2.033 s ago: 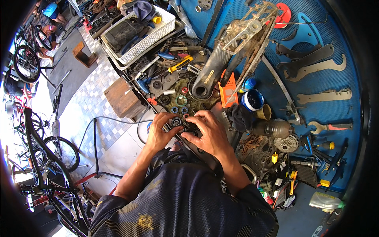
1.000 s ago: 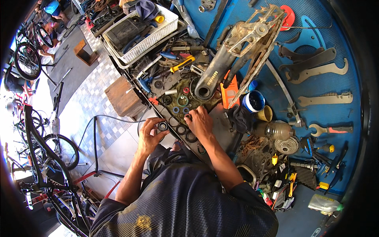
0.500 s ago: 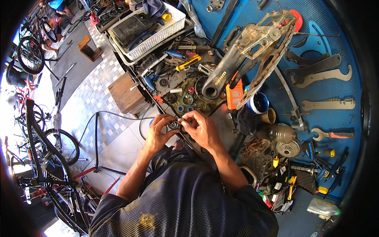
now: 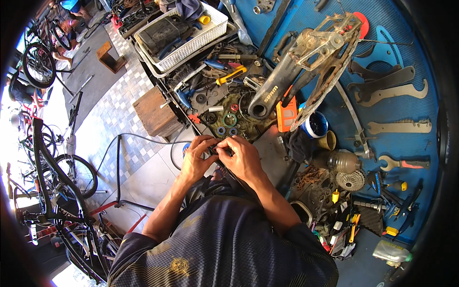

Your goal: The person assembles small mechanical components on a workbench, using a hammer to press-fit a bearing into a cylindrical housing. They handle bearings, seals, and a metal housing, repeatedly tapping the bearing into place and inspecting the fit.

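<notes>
My left hand [image 4: 195,160] and my right hand [image 4: 240,159] meet in front of my body, fingertips pinched together. Between them is a small dark round bicycle part [image 4: 213,150], mostly covered by the fingers. Just beyond lie two bearings [image 4: 221,130] with blue edges, a green ring [image 4: 230,120] and a red ring [image 4: 234,107] on a greasy cloth [image 4: 246,125]. A dirty crank arm with chainring [image 4: 272,93] rests to the right of these, beside an orange box [image 4: 287,116].
A white basket [image 4: 191,50] of parts stands at the far left of the bench. Wrenches [image 4: 399,126] and a cassette [image 4: 350,180] lie on the right. A wooden box [image 4: 154,112] and a bicycle frame [image 4: 52,177] are on the left.
My right hand has closed in toward the left, and the round part, visible before, is now mostly covered by fingers. The view has shifted slightly.
</notes>
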The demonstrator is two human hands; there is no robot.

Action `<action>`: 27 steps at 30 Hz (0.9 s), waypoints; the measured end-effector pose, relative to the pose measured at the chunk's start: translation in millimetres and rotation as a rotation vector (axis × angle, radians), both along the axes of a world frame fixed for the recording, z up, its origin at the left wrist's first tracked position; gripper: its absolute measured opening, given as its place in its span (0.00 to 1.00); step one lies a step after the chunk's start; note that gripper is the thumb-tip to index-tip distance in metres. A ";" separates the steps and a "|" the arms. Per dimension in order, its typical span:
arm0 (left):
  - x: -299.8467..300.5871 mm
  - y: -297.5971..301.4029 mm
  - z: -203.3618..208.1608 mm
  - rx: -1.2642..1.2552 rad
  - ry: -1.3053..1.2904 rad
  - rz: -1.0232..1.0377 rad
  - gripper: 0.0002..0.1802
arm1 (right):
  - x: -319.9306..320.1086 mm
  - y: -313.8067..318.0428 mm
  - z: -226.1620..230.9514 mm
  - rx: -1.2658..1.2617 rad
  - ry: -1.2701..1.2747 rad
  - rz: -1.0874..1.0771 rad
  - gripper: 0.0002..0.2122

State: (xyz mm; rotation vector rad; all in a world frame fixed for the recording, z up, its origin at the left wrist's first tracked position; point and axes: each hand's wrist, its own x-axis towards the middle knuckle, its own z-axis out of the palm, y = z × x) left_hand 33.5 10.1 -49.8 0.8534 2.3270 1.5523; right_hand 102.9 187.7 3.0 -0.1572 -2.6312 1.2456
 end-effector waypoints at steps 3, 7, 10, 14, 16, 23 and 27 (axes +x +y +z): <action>0.6 -0.5 1.0 0.011 -0.043 0.005 0.31 | -2.0 0.9 -0.8 -0.083 -0.036 0.003 0.06; -1.0 -0.7 2.7 0.018 0.064 0.001 0.30 | -2.7 4.0 -6.6 -0.255 -0.160 -0.023 0.09; -1.0 -0.5 4.9 0.021 0.076 0.003 0.29 | -3.8 4.0 -17.9 -0.368 -0.173 -0.054 0.12; 0.0 0.3 9.0 0.015 0.067 0.019 0.29 | -4.6 2.5 -37.4 -0.509 -0.220 -0.118 0.18; -1.1 0.0 11.2 -0.003 0.134 0.018 0.29 | -3.8 1.8 -44.6 -0.919 -0.255 -0.098 0.19; -0.1 3.3 13.2 0.014 0.168 0.009 0.29 | 3.2 1.2 -51.0 -1.269 -0.403 0.001 0.19; 2.5 3.7 12.9 0.023 0.149 0.022 0.30 | 2.2 -4.6 -58.9 -1.158 -0.285 0.016 0.19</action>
